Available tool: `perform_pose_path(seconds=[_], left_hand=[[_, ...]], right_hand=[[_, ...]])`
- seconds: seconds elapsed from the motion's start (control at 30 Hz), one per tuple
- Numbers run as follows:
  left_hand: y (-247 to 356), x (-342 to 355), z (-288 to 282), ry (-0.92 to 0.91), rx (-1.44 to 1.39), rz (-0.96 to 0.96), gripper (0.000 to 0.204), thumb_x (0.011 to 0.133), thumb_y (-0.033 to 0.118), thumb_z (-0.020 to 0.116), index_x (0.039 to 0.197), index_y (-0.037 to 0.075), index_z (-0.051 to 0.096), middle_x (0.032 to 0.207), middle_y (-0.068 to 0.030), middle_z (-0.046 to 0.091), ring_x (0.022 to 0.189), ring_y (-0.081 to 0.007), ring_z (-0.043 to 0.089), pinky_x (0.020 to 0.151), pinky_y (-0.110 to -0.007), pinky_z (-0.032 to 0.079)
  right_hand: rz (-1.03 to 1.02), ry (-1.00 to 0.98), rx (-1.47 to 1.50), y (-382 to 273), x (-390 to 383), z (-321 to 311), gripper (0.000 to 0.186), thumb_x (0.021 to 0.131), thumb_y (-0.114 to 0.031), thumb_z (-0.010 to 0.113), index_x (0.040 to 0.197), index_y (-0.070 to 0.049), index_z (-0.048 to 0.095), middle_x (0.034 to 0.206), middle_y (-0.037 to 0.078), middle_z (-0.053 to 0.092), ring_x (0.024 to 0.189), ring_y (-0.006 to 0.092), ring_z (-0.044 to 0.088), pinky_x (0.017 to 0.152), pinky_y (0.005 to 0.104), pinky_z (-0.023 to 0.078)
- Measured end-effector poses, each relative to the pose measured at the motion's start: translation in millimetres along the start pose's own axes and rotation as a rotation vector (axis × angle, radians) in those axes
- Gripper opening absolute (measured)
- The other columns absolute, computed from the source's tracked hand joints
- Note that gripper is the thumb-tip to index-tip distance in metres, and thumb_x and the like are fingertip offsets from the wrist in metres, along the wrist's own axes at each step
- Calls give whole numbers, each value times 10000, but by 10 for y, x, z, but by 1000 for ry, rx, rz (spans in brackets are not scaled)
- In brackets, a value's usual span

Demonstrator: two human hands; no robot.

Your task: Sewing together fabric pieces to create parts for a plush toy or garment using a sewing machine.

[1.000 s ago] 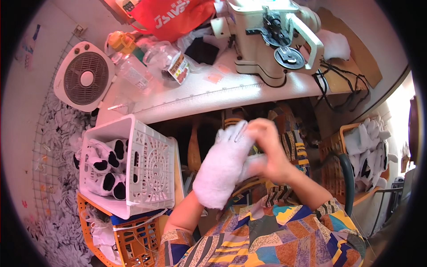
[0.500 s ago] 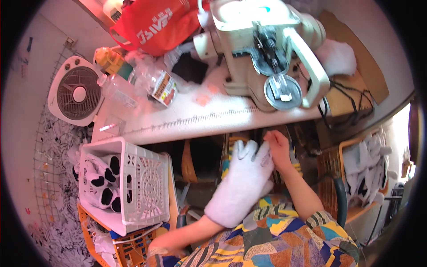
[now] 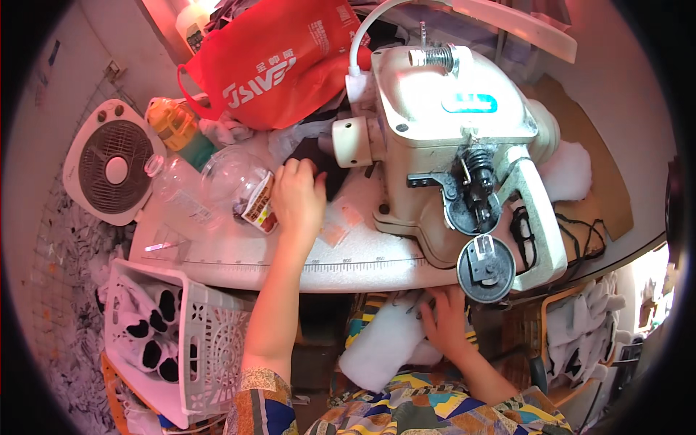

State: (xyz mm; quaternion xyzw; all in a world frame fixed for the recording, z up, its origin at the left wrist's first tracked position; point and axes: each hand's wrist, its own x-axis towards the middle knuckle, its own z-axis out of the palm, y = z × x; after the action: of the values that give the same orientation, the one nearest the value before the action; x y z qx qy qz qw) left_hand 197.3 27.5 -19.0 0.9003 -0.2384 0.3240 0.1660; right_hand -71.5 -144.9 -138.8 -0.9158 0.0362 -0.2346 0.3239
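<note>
My left hand (image 3: 299,197) reaches onto the table, between a clear plastic jar (image 3: 235,177) and the sewing machine. Its fingers curl down at the edge of a dark flat piece (image 3: 332,170); their tips are hidden, so what they hold cannot be made out. Below the table edge, my right hand (image 3: 448,322) is at the side of a white fluffy glove (image 3: 384,344), its fingers bent against it. The glove lies over my lap, its finger end partly beneath the table edge. Close above my right hand is the round dark plate (image 3: 486,268) of the pale sewing machine (image 3: 453,109).
A red bag (image 3: 283,65) stands behind the jar. A fan (image 3: 112,163), a clear bottle (image 3: 181,192) and a yellow-topped bottle (image 3: 174,123) are at the left. A white crate (image 3: 210,348) holds black-and-white gloves; more pale gloves (image 3: 580,326) fill a basket at the right.
My left hand has come out of the white glove and moved up onto the table beside the jar. The glove now lies lower, by my right hand. The view has shifted.
</note>
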Motion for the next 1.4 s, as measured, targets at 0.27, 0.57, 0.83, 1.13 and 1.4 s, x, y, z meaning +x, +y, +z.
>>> perform_pose_path(seconds=[0.27,0.57,0.83,1.13,1.4], left_hand=[[595,-794,-788,206,-704,-44,226,741,-68,728,842,2,538,837,-121,559,746,-248,557,688,-320,463],[583,-1488,-1128,-483,-1742,-539,307,902,227,657,1029,-1,496,1285,-211,470,857,-130,559,672,-258,479],[627,-1369,-1048,-1010,-1361,-330,173,872,109,695,803,10,571,864,-8,500,780,-79,432,683,-226,358],[611,-1522,-823,-733,-1782,-779,318,1036,260,460,1110,-21,591,1104,-92,660,989,-143,628,876,-316,507],[791,-1475,-848,-749,-1952,-976,308,1029,291,473,1104,5,557,1076,-98,651,956,-160,624,877,-330,503]], right_hand=[[23,-11,670,-581,222,-409,447,848,-76,654,1272,-10,527,1213,187,558,1052,303,594,886,399,491],[122,-272,1071,-697,359,-286,275,883,-102,696,1109,-10,568,1033,73,609,943,121,596,765,237,494],[611,-423,1450,-674,331,-409,243,929,-112,652,1126,-22,543,921,22,667,830,53,628,703,197,496],[90,298,700,-750,68,-494,222,911,-135,640,1100,-22,606,975,73,640,794,125,587,668,236,470],[-274,121,464,-751,50,-380,368,817,-223,752,1070,-11,588,972,119,656,647,211,590,554,310,482]])
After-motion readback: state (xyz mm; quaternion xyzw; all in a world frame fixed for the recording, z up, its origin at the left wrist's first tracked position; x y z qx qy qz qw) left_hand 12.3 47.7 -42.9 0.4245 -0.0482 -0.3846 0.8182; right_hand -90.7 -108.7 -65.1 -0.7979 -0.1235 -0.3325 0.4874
